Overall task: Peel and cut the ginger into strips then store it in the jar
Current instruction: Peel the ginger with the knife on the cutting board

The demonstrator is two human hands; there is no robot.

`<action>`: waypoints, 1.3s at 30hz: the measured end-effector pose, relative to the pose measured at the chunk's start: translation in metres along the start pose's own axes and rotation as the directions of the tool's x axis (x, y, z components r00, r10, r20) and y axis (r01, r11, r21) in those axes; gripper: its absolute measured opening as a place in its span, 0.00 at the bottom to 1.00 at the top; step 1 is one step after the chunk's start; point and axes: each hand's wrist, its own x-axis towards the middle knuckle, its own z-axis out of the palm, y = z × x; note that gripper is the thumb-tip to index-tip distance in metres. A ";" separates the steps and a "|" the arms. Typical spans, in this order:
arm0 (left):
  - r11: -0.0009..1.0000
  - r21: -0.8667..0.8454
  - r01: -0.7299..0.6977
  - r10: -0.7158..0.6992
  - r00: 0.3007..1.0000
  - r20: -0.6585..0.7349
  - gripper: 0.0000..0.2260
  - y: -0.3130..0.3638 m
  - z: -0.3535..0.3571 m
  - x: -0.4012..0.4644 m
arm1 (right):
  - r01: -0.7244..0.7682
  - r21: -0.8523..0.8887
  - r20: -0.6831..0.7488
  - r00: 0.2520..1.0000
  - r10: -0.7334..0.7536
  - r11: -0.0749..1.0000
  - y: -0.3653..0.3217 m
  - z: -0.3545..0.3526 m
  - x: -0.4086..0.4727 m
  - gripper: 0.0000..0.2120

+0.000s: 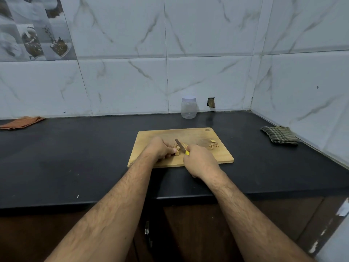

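The ginger (177, 149) is held down on the board (151, 137) by the left hand (160, 149), whose fingers (169, 149) are curled over it from the left. A knife (180, 145) is gripped by the right hand (198, 160), the fingers wrapped round its yellow handle, and its blade is laid across the ginger just beside the left fingertips. Both forearms are stretched forward over the table (75, 157). A small heap of peel (213, 145) is seen further right on the board. The jar (188, 107), lidded, is stood behind the board against the wall. A cloth (279, 137) is left at the far right.
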 end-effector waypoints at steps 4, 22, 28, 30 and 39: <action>0.999 -0.023 0.026 -0.026 1.000 0.012 0.06 0.001 0.001 0.001 | 0.011 -0.013 0.015 1.000 -0.011 1.000 -0.006 0.000 -0.002 0.10; 0.989 -0.139 0.053 -0.053 0.999 0.002 0.06 0.000 0.004 0.004 | -0.026 -0.053 0.005 1.000 0.027 0.998 -0.017 0.001 -0.011 0.10; 0.990 -0.125 0.060 -0.061 0.998 0.001 0.06 0.002 0.004 0.003 | -0.030 -0.108 0.014 0.999 0.032 0.994 -0.025 -0.002 -0.017 0.12; 0.989 -0.135 0.063 -0.064 0.998 0.002 0.06 0.002 0.003 0.003 | -0.040 -0.106 0.026 0.999 0.043 0.994 -0.028 -0.003 -0.017 0.12; 0.985 -0.153 0.080 -0.081 0.997 0.005 0.05 0.000 0.003 0.008 | -0.033 -0.099 0.055 0.998 0.039 0.995 -0.029 -0.006 -0.012 0.12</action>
